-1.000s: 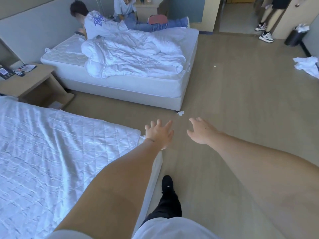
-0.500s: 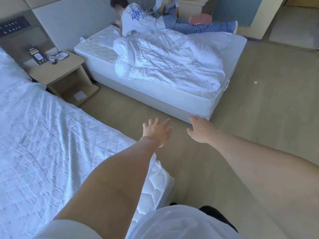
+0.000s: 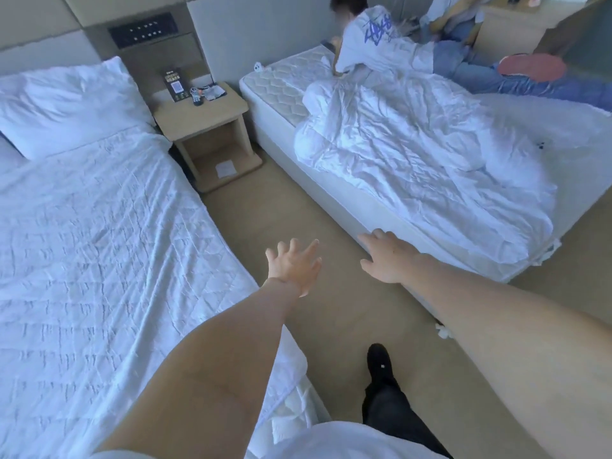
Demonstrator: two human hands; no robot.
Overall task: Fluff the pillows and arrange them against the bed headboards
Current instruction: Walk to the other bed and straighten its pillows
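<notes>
Both arms are stretched forward over the aisle between two beds, and nothing is held in either hand. The left hand (image 3: 293,268) is spread with its fingers straight and apart, above the tan floor (image 3: 298,207) just beside the edge of the near bed (image 3: 99,260). The right hand (image 3: 385,256) is likewise flat, its fingers extended, and is seen against the lower side of the far bed (image 3: 364,207); whether that side is touched cannot be told. A dark shoe (image 3: 379,362) and a dark trouser leg are seen below the hands on the floor. The near bed is covered by a quilted white sheet, and one white pillow (image 3: 66,104) is laid at its head, against the padded headboard (image 3: 36,44), near the left edge of the view. A wooden nightstand (image 3: 202,114) is placed between the two beds, with a dark card and small items on its top and a slip of paper on its lower shelf. A dark switch panel (image 3: 142,29) is set into the wall above it. On the far bed a crumpled white duvet (image 3: 414,160) is heaped over a partly bare mattress, and a person in a white printed shirt (image 3: 374,38) is bent over its head end.
</notes>
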